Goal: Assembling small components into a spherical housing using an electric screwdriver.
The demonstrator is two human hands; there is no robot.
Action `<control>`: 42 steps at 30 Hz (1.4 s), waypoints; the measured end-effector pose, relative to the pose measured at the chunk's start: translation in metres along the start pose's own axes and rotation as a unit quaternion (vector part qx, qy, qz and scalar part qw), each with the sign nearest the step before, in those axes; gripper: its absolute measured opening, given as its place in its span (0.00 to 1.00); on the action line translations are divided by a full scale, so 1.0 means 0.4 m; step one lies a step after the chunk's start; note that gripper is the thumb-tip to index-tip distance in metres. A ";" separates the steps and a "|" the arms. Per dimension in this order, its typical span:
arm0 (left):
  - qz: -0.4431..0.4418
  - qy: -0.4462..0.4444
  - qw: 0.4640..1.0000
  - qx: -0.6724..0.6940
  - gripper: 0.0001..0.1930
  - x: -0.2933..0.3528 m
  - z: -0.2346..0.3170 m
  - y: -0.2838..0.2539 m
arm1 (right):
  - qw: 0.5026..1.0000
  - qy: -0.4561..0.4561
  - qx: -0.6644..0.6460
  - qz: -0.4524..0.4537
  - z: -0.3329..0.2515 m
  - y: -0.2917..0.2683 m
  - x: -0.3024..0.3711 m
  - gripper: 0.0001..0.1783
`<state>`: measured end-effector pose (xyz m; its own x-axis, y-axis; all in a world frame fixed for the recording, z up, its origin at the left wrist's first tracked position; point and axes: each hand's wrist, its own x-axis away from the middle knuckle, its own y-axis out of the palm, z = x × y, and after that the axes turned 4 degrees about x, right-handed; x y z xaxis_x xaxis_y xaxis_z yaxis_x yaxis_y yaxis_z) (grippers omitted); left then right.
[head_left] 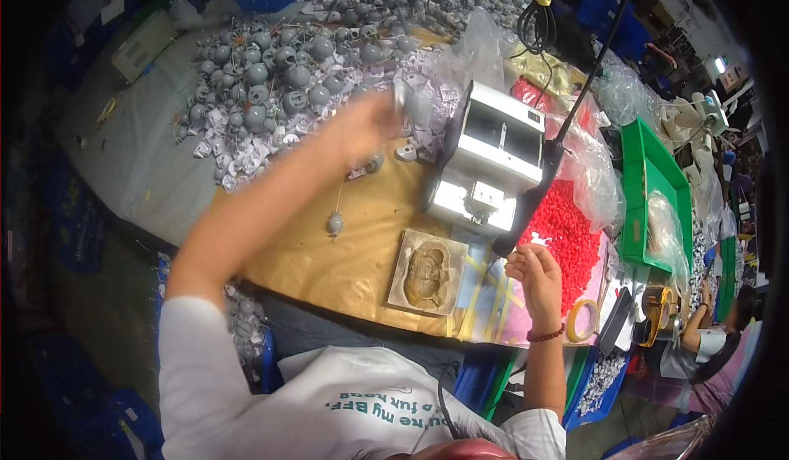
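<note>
Two bare hands work over a crowded table in the head view, and we see the left hand [366, 131] reaching far forward, blurred by motion, to the near border of a heap of grey ball-shaped parts [297, 76] and white moulded pieces [246, 157]. We cannot tell whether its fingers are wide, narrow or holding anything. Just below it, a small grey ball on a thin wire [335, 223] shows over the brown sheet [312, 267]. We find the right hand [536, 272] with its fingers drawn narrowly together beside the lower end of a black bar [538, 201]; whether something small is pinched there we cannot tell. Between the hands, toward the table's near edge, a square carved mould block [424, 272] lies with its cavity upward, and beyond it stands a silver-white machine [503, 154] with dark windows. The widest room we see for moving runs across the brown sheet, from the heap's ragged border to the curved near edge and the mould block's left side. The right hand has tighter room: red pieces [567, 226] lie beyond it, a tape roll [573, 322] sits beside its wrist, and the green tray's [632, 189] raised rim bounds that side.
</note>
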<state>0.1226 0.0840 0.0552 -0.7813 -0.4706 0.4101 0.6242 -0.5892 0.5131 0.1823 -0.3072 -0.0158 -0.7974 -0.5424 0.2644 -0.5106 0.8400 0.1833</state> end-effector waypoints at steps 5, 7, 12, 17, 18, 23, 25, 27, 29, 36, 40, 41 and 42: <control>0.059 0.257 0.917 -0.300 0.33 -0.250 0.382 0.046 | 0.999 -0.024 0.029 -0.012 -0.043 -0.019 -0.026 0.09; 0.023 0.177 0.956 -0.235 0.29 -0.294 0.346 0.037 | 0.996 -0.042 0.073 0.012 -0.048 -0.036 -0.029 0.09; -0.105 0.368 0.720 -0.579 0.12 -0.120 0.003 -0.090 | 0.907 -0.145 0.387 0.083 -0.022 -0.144 -0.058 0.08; -0.080 0.395 0.616 -0.677 0.12 0.061 -0.086 -0.230 | 0.700 -0.262 0.663 0.047 0.019 -0.137 -0.109 0.12; -0.065 0.393 0.608 -0.687 0.12 0.069 -0.086 -0.252 | 0.689 -0.268 0.672 0.041 0.029 -0.134 -0.115 0.11; -0.042 0.419 0.585 -0.693 0.15 0.061 -0.101 -0.280 | 0.677 -0.285 0.678 0.036 0.062 -0.143 -0.134 0.05; -0.034 0.408 0.568 -0.714 0.18 0.051 -0.117 -0.252 | 0.681 -0.274 0.678 0.042 0.063 -0.148 -0.137 0.03; -0.016 0.403 0.554 -0.729 0.20 0.022 -0.145 -0.244 | 0.688 -0.272 0.672 0.044 0.061 -0.148 -0.147 0.03; -0.013 0.325 0.580 -0.747 0.25 0.012 -0.156 -0.243 | 0.700 -0.269 0.660 0.051 0.056 -0.148 -0.149 0.04; -0.019 0.329 0.655 -0.680 0.29 0.103 -0.156 -0.285 | 0.786 -0.250 0.557 0.096 0.045 -0.174 -0.122 0.08; 0.035 0.317 0.658 -0.682 0.30 0.143 -0.173 -0.340 | 0.853 -0.228 0.459 0.097 0.039 -0.143 -0.109 0.12; 0.027 0.294 0.686 -0.665 0.30 0.147 -0.172 -0.347 | 0.863 -0.228 0.440 0.094 0.036 -0.135 -0.104 0.13; 0.031 0.263 0.710 -0.652 0.30 0.156 -0.170 -0.351 | 0.864 -0.248 0.431 0.079 0.037 -0.122 -0.098 0.13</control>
<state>-0.0139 0.0927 -0.0425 -0.8585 -0.5002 -0.1126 0.3937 -0.5025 -0.7697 0.2337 -0.3266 -0.0491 -0.8097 -0.5283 -0.2555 -0.2619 0.7150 -0.6482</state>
